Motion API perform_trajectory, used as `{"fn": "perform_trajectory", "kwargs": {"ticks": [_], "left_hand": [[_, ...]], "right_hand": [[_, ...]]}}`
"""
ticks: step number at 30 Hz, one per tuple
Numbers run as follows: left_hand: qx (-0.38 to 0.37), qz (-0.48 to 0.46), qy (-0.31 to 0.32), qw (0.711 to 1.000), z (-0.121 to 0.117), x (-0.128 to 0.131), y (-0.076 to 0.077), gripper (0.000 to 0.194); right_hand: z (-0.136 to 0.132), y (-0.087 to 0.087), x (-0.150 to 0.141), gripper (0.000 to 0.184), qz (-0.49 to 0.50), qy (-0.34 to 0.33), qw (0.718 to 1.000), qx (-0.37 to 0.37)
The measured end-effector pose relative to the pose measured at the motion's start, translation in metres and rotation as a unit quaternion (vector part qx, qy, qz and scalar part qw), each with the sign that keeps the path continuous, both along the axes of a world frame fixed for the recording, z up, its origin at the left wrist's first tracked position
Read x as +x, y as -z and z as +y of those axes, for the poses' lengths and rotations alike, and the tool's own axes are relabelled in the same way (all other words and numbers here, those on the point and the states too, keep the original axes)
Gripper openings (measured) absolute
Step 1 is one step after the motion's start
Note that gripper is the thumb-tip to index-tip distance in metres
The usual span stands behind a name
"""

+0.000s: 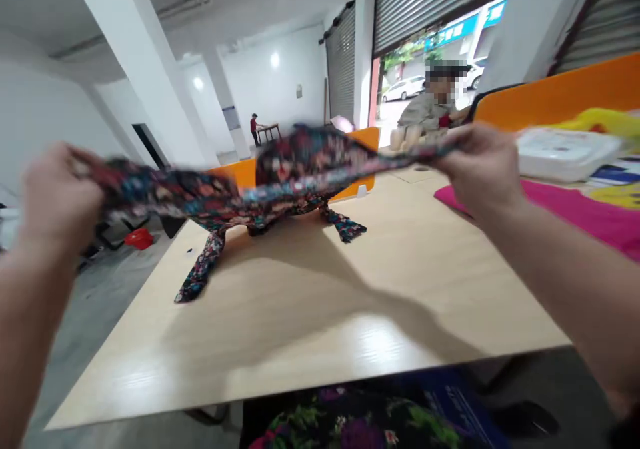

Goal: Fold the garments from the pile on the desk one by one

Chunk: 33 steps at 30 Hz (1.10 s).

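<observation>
a pale wood counter (380, 289) is shining under the lights in a big white room. a pink cloth (560, 219) and a white box (565, 152) are lying on its right side. a red bucket (139, 238) is sitting on the gray floor (107, 302). two people are showing farther back, one by the half-open roller shutter (435, 2). the left hand (63, 192) and right hand (483, 166) are closing tight on the ends of a flowery cloth (305, 169), holding it up over the counter. two strips are hanging down. the hands are looking blurry, and fingertips are hiding.
</observation>
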<state>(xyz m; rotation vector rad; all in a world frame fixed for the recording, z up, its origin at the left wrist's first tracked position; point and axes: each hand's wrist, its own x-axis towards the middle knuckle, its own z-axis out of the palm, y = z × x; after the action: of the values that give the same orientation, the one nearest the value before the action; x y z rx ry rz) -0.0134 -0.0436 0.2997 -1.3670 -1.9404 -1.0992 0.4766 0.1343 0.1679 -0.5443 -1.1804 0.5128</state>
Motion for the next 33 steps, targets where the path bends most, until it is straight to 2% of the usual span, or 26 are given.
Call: {"fn": "perform_trajectory", "kwargs": {"ticks": [2,3,5,7,8,10,13,16,19,22,24,26,29,31,33], "left_hand": [[-0.095,0.0,0.021,0.995,-0.023,0.023,0.077,0.038],[-0.155,-0.011,0.052,0.987,-0.035,0.031,0.118,0.031],[-0.246,-0.078,0.076,0.963,-0.06,0.039,0.196,0.024],[-0.295,-0.13,0.076,0.944,-0.082,0.037,0.257,0.025],[-0.319,-0.143,0.072,0.934,-0.092,0.034,0.279,0.024],[-0.346,-0.156,0.08,0.922,-0.109,0.027,0.307,0.024],[-0.36,-0.156,0.105,0.914,-0.126,0.023,0.322,0.027],[-0.352,-0.157,0.121,0.915,-0.137,0.023,0.325,0.035],[-0.302,-0.157,0.156,0.927,-0.144,0.017,0.323,0.035],[-0.26,-0.16,0.177,0.936,-0.149,0.008,0.318,0.025],[-0.256,-0.176,0.157,0.937,-0.151,0.005,0.318,0.025],[-0.263,-0.205,0.129,0.934,-0.151,0.006,0.323,0.03],[-0.261,-0.252,0.091,0.927,-0.149,0.013,0.337,0.042],[-0.253,-0.267,0.051,0.929,-0.147,0.017,0.346,0.046],[-0.256,-0.267,0.003,0.929,-0.146,0.022,0.349,0.043]], "right_hand": [[-0.023,0.075,0.008,0.025,-0.038,-0.043,0.99,-0.131],[-0.035,0.11,0.013,0.025,-0.07,-0.066,0.976,-0.197],[-0.057,0.169,0.022,0.027,-0.136,-0.092,0.943,-0.291],[-0.072,0.207,0.032,0.027,-0.199,-0.09,0.922,-0.32],[-0.077,0.218,0.037,0.026,-0.232,-0.075,0.917,-0.316],[-0.082,0.228,0.044,0.02,-0.308,-0.021,0.91,-0.276],[-0.086,0.227,0.046,0.007,-0.435,0.06,0.88,-0.181],[-0.096,0.224,0.039,0.026,-0.528,0.105,0.836,-0.106],[-0.109,0.227,0.037,0.029,-0.574,0.13,0.806,-0.068],[-0.12,0.229,0.047,0.026,-0.549,0.171,0.813,-0.086],[-0.125,0.227,0.054,0.024,-0.528,0.18,0.824,-0.103],[-0.131,0.222,0.054,0.021,-0.522,0.149,0.835,-0.091],[-0.139,0.215,0.034,0.021,-0.523,0.078,0.848,-0.035],[-0.14,0.212,0.014,0.024,-0.542,0.056,0.838,-0.002],[-0.135,0.212,-0.003,0.027,-0.583,0.07,0.809,0.015]]}}
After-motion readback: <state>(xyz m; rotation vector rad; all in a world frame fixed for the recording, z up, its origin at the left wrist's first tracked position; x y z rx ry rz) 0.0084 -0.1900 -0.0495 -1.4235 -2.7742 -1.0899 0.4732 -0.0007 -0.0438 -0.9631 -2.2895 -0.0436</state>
